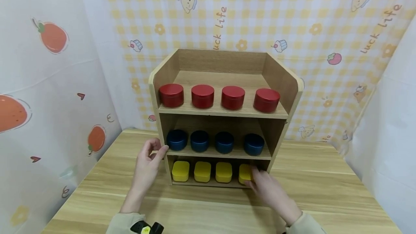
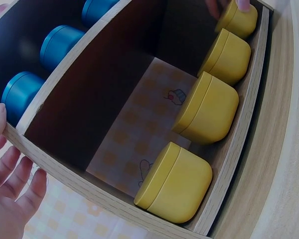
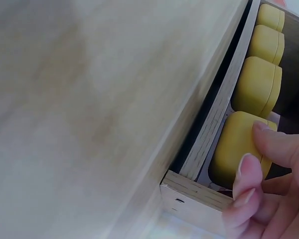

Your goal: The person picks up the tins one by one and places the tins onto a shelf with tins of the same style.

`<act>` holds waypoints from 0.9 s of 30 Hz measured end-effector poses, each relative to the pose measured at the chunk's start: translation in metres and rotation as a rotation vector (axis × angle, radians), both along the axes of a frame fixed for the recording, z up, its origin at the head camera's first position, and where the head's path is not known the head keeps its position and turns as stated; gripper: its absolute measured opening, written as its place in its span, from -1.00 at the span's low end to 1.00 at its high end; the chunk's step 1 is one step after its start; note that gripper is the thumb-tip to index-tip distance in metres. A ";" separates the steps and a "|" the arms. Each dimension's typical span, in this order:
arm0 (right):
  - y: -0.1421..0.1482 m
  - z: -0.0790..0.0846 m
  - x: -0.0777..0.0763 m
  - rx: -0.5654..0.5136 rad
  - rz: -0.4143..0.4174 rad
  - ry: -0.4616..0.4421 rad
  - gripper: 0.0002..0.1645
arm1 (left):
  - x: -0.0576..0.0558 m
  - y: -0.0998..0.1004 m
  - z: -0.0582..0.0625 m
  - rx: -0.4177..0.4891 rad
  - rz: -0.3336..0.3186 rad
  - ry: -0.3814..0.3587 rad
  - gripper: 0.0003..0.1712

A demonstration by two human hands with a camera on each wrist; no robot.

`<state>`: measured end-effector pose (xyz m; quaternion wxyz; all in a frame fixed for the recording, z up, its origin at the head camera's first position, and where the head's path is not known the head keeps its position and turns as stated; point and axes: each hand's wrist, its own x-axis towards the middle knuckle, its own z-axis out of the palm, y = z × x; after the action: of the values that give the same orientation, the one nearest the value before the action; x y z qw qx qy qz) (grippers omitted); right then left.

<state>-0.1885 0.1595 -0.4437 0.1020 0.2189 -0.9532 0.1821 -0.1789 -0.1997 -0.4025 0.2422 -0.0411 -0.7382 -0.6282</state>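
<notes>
A small three-tier wooden shelf [image 1: 222, 61] stands on the table, with a row of yellow rounded-square tins [image 1: 202, 172] on its bottom tier. At the right end of that row, my right hand [image 1: 269, 189] holds the last yellow tin [image 3: 234, 149]; the thumb lies on its lid edge and the other fingers curl by its front and side. My left hand [image 1: 147, 167] grips the shelf's left side panel [image 2: 65, 177], thumb at the front edge and fingers along the outside. Nearest to that thumb is a blue round tin [image 1: 177, 140] on the middle tier.
Several blue tins [image 1: 224, 142] line the middle tier, and red round tins [image 1: 202, 96] line the top one. The wood-grain table [image 1: 312, 176] extends to both sides. Patterned cloth [image 1: 208, 21] hangs behind the shelf, with more cloth [image 1: 65, 93] at the left.
</notes>
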 end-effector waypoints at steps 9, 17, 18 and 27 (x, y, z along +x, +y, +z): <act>-0.001 0.001 -0.004 0.003 -0.017 -0.037 -0.59 | 0.000 0.001 0.001 0.012 0.004 0.004 -0.75; -0.002 0.001 -0.004 0.005 -0.002 -0.038 -0.51 | -0.001 0.000 -0.001 0.024 0.008 -0.002 -0.75; -0.002 0.001 -0.004 0.008 0.000 -0.033 -0.50 | -0.001 -0.001 -0.001 0.022 0.008 -0.001 -0.75; -0.002 0.003 -0.003 -0.007 -0.003 -0.052 -0.25 | 0.000 0.000 0.001 0.007 0.000 0.000 -0.74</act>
<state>-0.1916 0.1574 -0.4410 0.0784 0.2121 -0.9552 0.1907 -0.1789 -0.1993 -0.4017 0.2424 -0.0401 -0.7359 -0.6309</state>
